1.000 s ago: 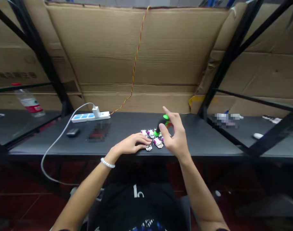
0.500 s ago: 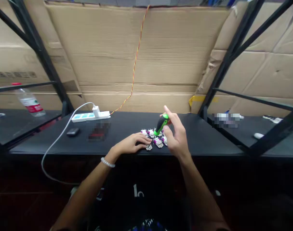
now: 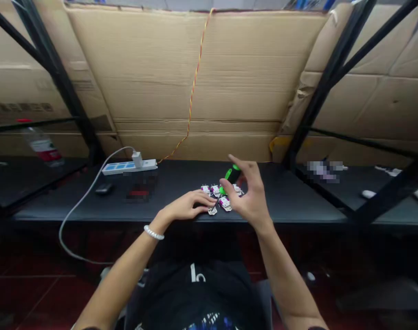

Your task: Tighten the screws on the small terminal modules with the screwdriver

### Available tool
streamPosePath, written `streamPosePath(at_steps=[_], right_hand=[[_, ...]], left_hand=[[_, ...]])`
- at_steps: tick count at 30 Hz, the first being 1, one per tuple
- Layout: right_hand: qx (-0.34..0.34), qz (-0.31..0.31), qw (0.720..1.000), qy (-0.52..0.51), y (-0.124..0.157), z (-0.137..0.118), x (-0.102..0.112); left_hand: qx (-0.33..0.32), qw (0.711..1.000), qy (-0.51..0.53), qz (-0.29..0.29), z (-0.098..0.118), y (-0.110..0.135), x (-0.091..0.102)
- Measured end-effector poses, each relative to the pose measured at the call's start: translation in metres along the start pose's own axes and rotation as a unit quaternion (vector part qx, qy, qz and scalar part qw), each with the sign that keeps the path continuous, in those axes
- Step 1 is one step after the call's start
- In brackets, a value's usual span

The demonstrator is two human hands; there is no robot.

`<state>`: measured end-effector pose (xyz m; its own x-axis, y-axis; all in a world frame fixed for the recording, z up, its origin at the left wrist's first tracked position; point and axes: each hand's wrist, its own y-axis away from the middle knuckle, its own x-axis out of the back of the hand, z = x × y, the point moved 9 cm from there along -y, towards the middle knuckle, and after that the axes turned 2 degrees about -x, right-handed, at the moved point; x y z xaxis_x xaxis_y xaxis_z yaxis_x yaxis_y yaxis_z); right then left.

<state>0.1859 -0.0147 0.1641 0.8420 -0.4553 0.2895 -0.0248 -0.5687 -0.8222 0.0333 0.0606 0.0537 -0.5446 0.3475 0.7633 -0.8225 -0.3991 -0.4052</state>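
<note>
**A:** What was the right hand [image 3: 248, 197] doing?

**B:** It held a screwdriver [image 3: 231, 176] with a green and black handle. The screwdriver was tilted, with the handle up and away from the person and the thin shaft slanting down to the left. The thumb and curled fingers pinched the handle, and the forefinger stood up above it.

**A:** And the left hand [image 3: 188, 206]?

**B:** It lay palm down on the black table [image 3: 284, 201]. The fingers were close together and nearly straight, with their tips at a small white piece [image 3: 212, 211]. A beaded bracelet [image 3: 153, 233] sat on that wrist.

**A:** Did the screwdriver's tip touch that piece?

**B:** It looked so, but the shaft was too thin and blurred to be sure.

**A:** Where on the table was this?

**B:** At the middle, near the front edge. A cluster of white and purple pieces [image 3: 225, 204] lay just behind, partly hidden by the right hand.

**A:** What else was there?

**B:** A white power strip [image 3: 128, 167] lay at the back left with a white cable [image 3: 78, 206] running off the edge. A bottle [image 3: 40, 146] stood on the next table to the left. Cardboard [image 3: 195, 68] stood behind it all.
</note>
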Motion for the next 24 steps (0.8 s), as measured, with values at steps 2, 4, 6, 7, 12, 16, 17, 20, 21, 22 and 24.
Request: streamPosePath(at_steps=[2,4,6,7,12,16,17,20,21,22,24], right_hand=[[-0.002,0.001,1.000,-0.006,0.000,0.001,0.000],[-0.005,-0.002,1.000,-0.017,0.000,0.002,0.000],[-0.006,0.002,1.000,-0.017,0.000,0.002,0.001],[-0.008,0.006,1.000,-0.016,0.000,0.002,0.002],[-0.004,0.011,1.000,-0.011,0.000,0.001,0.002],[0.000,0.021,1.000,-0.011,-0.002,0.002,0.007],[0.001,0.027,1.000,-0.009,-0.002,0.003,0.010],[-0.004,0.046,0.999,0.004,-0.004,0.009,0.020],[-0.009,0.048,0.999,0.005,-0.004,0.012,0.022],[-0.012,0.046,0.999,0.006,-0.005,0.015,0.024],[-0.016,0.030,0.999,0.005,-0.006,0.021,0.024]], left_hand=[[0.001,1.000,0.001,0.000,0.000,0.000,0.000],[0.002,1.000,0.002,0.000,0.000,0.000,0.000],[-0.001,1.000,0.004,0.001,0.001,0.000,0.000],[-0.001,1.000,0.005,0.002,0.001,-0.001,0.000],[0.008,1.000,0.003,0.000,-0.001,-0.001,0.000],[0.011,1.000,0.008,-0.001,0.000,0.000,0.001],[0.011,1.000,0.009,-0.001,0.000,0.000,0.001],[0.011,1.000,0.013,0.000,0.001,-0.001,0.001],[0.014,1.000,0.013,0.002,0.000,-0.001,0.001],[0.017,1.000,0.013,0.005,0.000,-0.001,0.001],[0.026,1.000,0.007,0.014,-0.001,-0.001,0.001]])
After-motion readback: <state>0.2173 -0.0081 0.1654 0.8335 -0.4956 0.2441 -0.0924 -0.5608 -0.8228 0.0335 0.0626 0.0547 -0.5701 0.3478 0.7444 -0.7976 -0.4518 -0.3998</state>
